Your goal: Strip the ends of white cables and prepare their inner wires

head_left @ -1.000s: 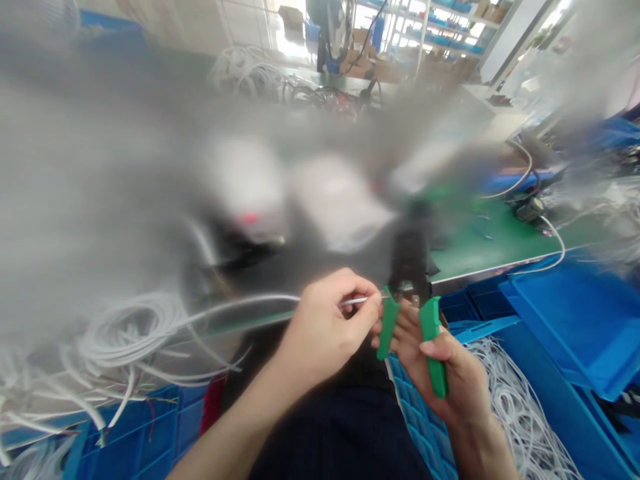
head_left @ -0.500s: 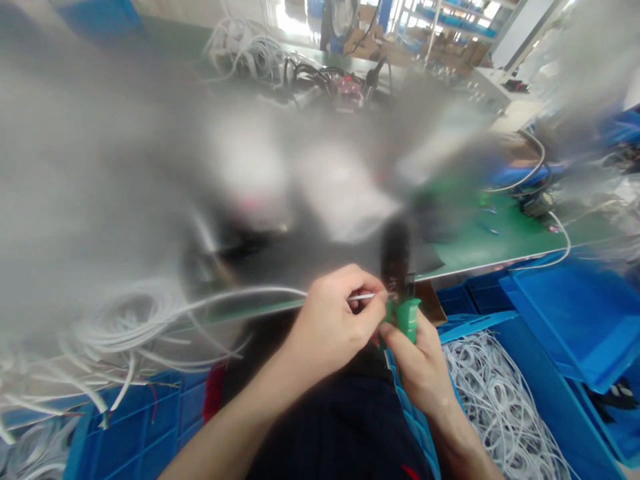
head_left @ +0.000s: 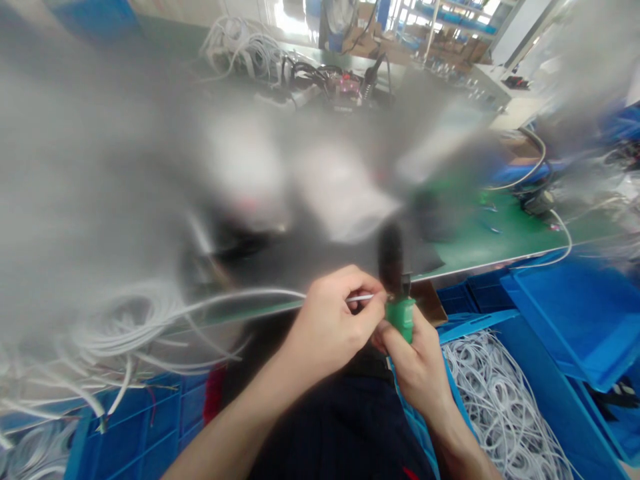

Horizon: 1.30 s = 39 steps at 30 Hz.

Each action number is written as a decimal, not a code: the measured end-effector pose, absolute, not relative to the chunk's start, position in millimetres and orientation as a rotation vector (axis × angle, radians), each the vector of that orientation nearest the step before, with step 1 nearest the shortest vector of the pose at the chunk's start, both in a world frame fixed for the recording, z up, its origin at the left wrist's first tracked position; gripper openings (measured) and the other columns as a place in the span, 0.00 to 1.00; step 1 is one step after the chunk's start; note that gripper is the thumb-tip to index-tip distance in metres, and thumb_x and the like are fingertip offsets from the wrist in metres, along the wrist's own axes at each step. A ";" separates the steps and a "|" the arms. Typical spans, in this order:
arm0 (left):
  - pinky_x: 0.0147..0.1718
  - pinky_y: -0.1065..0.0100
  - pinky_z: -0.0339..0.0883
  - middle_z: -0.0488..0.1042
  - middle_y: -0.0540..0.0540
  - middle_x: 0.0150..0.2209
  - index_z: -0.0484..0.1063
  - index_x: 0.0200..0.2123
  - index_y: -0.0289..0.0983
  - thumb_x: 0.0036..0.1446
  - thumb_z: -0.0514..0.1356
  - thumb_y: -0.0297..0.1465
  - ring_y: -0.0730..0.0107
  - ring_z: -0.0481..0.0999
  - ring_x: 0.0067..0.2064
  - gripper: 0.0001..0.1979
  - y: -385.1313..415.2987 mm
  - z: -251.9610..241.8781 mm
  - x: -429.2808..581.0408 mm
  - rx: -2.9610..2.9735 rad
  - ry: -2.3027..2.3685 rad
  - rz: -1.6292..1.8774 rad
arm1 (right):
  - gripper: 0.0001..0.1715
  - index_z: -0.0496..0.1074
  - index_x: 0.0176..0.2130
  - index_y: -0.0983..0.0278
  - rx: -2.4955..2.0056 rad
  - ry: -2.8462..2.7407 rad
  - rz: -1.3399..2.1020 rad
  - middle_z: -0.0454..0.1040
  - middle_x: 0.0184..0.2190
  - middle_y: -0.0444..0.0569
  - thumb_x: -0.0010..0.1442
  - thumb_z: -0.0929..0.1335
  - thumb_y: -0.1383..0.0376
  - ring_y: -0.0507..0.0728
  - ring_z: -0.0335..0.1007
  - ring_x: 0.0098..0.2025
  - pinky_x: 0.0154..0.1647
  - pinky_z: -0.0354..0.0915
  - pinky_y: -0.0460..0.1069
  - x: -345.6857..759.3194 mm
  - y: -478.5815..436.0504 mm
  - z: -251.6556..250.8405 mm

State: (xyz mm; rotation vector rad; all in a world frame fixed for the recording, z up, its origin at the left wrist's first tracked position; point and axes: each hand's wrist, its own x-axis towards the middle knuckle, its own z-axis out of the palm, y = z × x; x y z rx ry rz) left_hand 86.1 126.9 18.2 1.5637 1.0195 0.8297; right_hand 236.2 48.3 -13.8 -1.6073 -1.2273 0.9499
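Observation:
My left hand (head_left: 340, 317) is closed in a pinch around the end of a white cable (head_left: 265, 292). The cable's tip points right, towards the pliers. From that hand the cable runs left to a loose white coil on the bench. In my right hand (head_left: 417, 357) are crimping pliers (head_left: 401, 320) with green handles and a dark head pointing up. My fingers wrap the handles, which lie pressed together. The cable tip meets the pliers close to the jaws; my left fingertips and blur hide the exact contact.
A blue crate (head_left: 543, 360) full of coiled white cables stands at my right. Another blue bin (head_left: 143, 420) is at lower left, under hanging cable ends. The green bench (head_left: 480, 247) carries black cords and a cable bundle (head_left: 243, 47) at the back. Much of its middle is blurred.
The pliers' green handles have come together in my right hand, and the tool has shifted slightly left. My left hand and the cable have barely moved.

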 end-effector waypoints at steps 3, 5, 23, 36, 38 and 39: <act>0.27 0.75 0.68 0.77 0.51 0.32 0.80 0.32 0.37 0.63 0.64 0.24 0.73 0.76 0.30 0.07 127.1 18.3 86.5 1.549 1.023 0.819 | 0.06 0.73 0.45 0.62 -1.612 -1.244 0.938 0.77 0.33 0.42 0.68 0.67 0.67 0.53 0.67 0.30 0.31 0.63 0.48 235.9 48.0 -15.0; 0.28 0.75 0.68 0.77 0.51 0.32 0.81 0.32 0.37 0.63 0.64 0.23 0.73 0.76 0.31 0.07 127.4 18.4 86.7 1.557 1.023 0.824 | 0.06 0.73 0.45 0.62 -1.611 -1.252 0.924 0.77 0.33 0.41 0.68 0.67 0.66 0.53 0.67 0.30 0.30 0.63 0.48 235.1 48.2 -14.6; 0.30 0.72 0.66 0.79 0.50 0.33 0.82 0.33 0.37 0.63 0.65 0.25 0.71 0.75 0.32 0.07 128.0 16.0 86.8 1.615 1.043 0.818 | 0.07 0.74 0.46 0.62 -1.613 -1.240 0.933 0.74 0.30 0.40 0.68 0.67 0.66 0.54 0.67 0.30 0.32 0.63 0.48 237.1 45.8 -12.7; 0.30 0.72 0.66 0.79 0.50 0.32 0.82 0.33 0.38 0.64 0.65 0.25 0.71 0.75 0.31 0.07 126.3 14.9 86.9 1.620 1.059 0.819 | 0.08 0.73 0.47 0.63 -1.631 -1.202 0.928 0.78 0.32 0.43 0.68 0.68 0.63 0.55 0.70 0.31 0.32 0.66 0.48 235.2 45.4 -17.4; 0.30 0.72 0.66 0.79 0.51 0.32 0.82 0.33 0.38 0.64 0.65 0.24 0.71 0.75 0.31 0.07 126.7 14.1 87.0 1.614 1.058 0.812 | 0.09 0.73 0.47 0.63 -1.639 -1.200 0.919 0.77 0.32 0.43 0.68 0.68 0.63 0.55 0.70 0.31 0.32 0.67 0.48 235.0 45.8 -18.5; 0.30 0.72 0.66 0.79 0.51 0.32 0.82 0.33 0.38 0.64 0.65 0.24 0.72 0.75 0.31 0.08 126.9 13.9 87.1 1.614 1.058 0.812 | 0.09 0.73 0.47 0.63 -1.641 -1.199 0.913 0.77 0.32 0.43 0.68 0.68 0.64 0.55 0.70 0.31 0.32 0.67 0.48 234.8 46.1 -18.9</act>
